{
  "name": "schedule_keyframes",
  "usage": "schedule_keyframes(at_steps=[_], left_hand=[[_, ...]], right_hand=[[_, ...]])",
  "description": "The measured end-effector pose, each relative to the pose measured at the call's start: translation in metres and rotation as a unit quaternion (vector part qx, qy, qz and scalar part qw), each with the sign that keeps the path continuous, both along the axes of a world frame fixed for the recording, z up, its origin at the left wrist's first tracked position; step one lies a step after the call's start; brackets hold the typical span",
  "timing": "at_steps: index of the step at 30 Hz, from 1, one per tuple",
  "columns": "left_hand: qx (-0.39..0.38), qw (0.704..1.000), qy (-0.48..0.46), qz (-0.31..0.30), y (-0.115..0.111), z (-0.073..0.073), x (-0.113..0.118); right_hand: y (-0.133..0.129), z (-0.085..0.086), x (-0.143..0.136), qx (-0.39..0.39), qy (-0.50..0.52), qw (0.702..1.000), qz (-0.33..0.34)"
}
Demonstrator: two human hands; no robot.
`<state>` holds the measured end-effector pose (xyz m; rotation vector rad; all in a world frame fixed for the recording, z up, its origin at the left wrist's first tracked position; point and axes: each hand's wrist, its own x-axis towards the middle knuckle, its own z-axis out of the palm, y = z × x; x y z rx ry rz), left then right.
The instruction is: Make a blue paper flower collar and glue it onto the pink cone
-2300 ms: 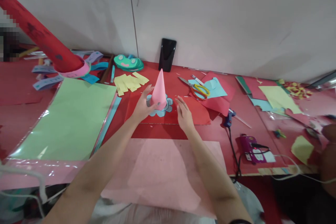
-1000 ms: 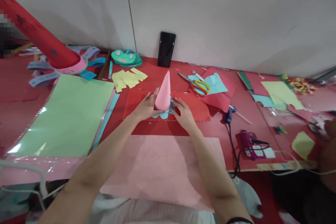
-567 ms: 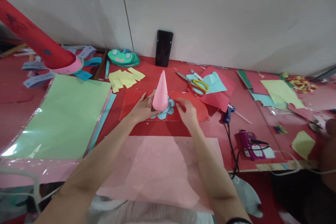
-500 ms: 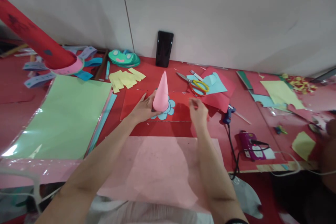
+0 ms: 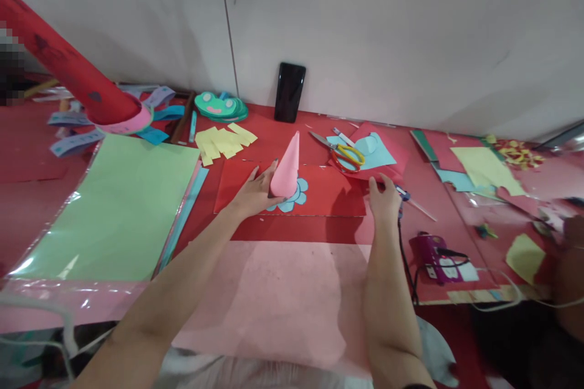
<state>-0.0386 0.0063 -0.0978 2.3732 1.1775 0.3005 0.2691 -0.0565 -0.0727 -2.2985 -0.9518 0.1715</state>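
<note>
A pink paper cone [image 5: 286,173] stands slightly tilted on a blue paper flower [image 5: 298,193], which lies on a red folded sheet or flat box [image 5: 328,194]. My left hand [image 5: 258,191] has its fingers and thumb around the cone's base on the left side. My right hand [image 5: 383,194] is off to the right, past the red piece's edge, fingers loosely bent with a gap at the thumb; I see nothing in it. Right beside it is a blue glue gun [image 5: 402,193], partly covered by the hand.
Yellow-and-red scissors [image 5: 347,155] lie on blue and red paper. A phone [image 5: 289,92] leans on the wall. Yellow strips [image 5: 223,143] and green frog cutouts [image 5: 221,108] lie at the back left, near green sheets [image 5: 114,206]. A purple power box [image 5: 433,258] with cables sits at right.
My right hand has moved right, from over the red piece to beside the glue gun. The cone leans a little more to the right, still in my left hand. The view has shifted slightly.
</note>
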Motion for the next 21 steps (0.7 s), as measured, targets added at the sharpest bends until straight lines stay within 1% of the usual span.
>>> schedule_keyframes(at_steps=[2,5,9,13,17,19,21], left_hand=[[-0.007,1.000,0.003,0.007,0.000,0.001,0.000],[-0.007,1.000,0.005,0.012,0.001,0.000,0.001],[0.007,1.000,0.007,0.010,0.001,-0.002,0.001],[0.022,1.000,0.006,0.008,0.001,-0.005,0.000],[0.022,1.000,-0.003,0.007,0.001,-0.006,-0.001],[0.021,1.000,-0.008,0.006,0.001,-0.004,-0.001],[0.015,1.000,-0.008,0.007,0.000,-0.002,0.000]], right_hand=[[0.009,-0.003,-0.003,0.023,-0.015,0.999,0.034],[0.025,-0.013,-0.009,0.035,-0.046,0.996,0.068],[0.047,-0.033,-0.019,0.022,-0.039,0.993,0.105],[0.059,-0.055,-0.028,0.007,-0.061,0.986,0.153],[0.063,-0.072,-0.030,0.025,-0.094,0.982,0.161],[0.065,-0.076,-0.028,0.026,-0.102,0.981,0.164],[0.070,-0.075,-0.025,0.020,-0.106,0.980,0.169]])
